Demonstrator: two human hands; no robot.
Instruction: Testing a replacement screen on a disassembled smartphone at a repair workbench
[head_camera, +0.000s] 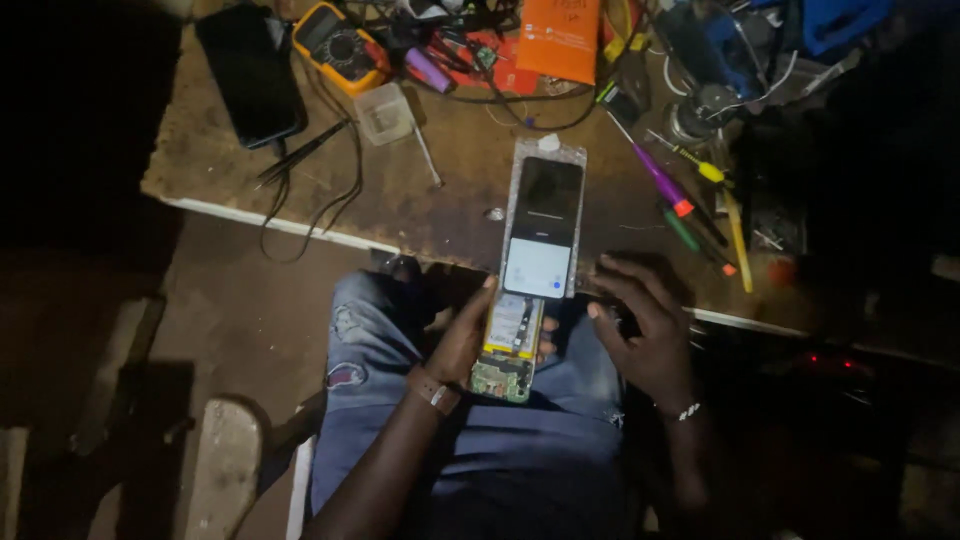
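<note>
My left hand (462, 338) grips an opened phone body (508, 345) over my lap, its green circuit board and yellow-edged battery exposed. A detached phone screen (541, 218) in a clear wrapper rests above it, with its lower end on the phone body and its top lying on the wooden workbench (450, 200). My right hand (640, 325) hovers just right of the phone, fingers curled close to the screen's lower right edge; whether it pinches anything is unclear.
On the bench lie a yellow multimeter (340, 45), a black phone (250, 75), tweezers (300, 152), a small clear box (383, 112), an orange box (560, 38), several screwdrivers (690, 205) and tangled wires. A wooden bench (222, 465) stands lower left.
</note>
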